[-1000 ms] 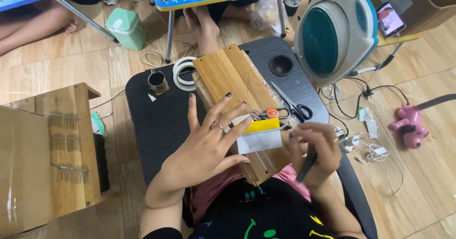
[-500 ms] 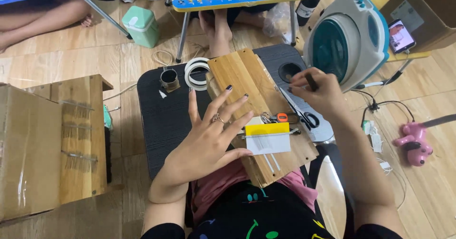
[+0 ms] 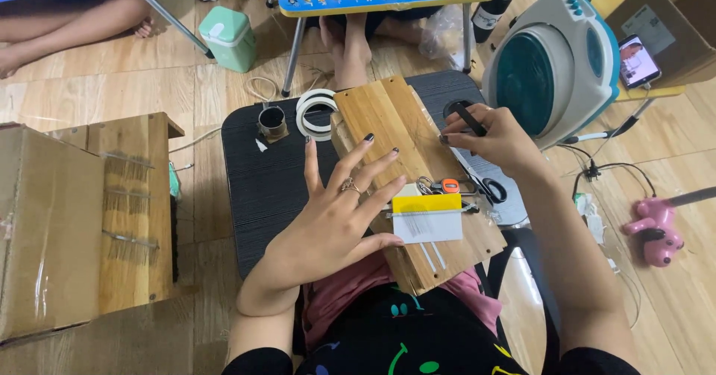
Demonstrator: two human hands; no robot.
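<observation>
Left hand [image 3: 335,215] spread wide, palm down, fingers fanned over the near half of a wooden board [image 3: 406,159] and the black lap table [image 3: 261,181] beneath it; ring on one finger, nails dark. Right hand [image 3: 488,140] closed around a black pen-like tool [image 3: 470,119], tip over the board's far right edge. Just beside the left fingertips, on the board: a white card with a yellow strip [image 3: 427,217], thin metal rods under it. Between the two hands, keys with an orange tag [image 3: 440,186], and scissors [image 3: 488,191] at the board's right edge. Farther off on the table, a roll of white tape [image 3: 315,114] and a small round tin [image 3: 273,121]. Right of the table, a white-and-teal fan [image 3: 556,62]; left, a cardboard box [image 3: 45,233] beside a wooden rack [image 3: 138,211].
</observation>
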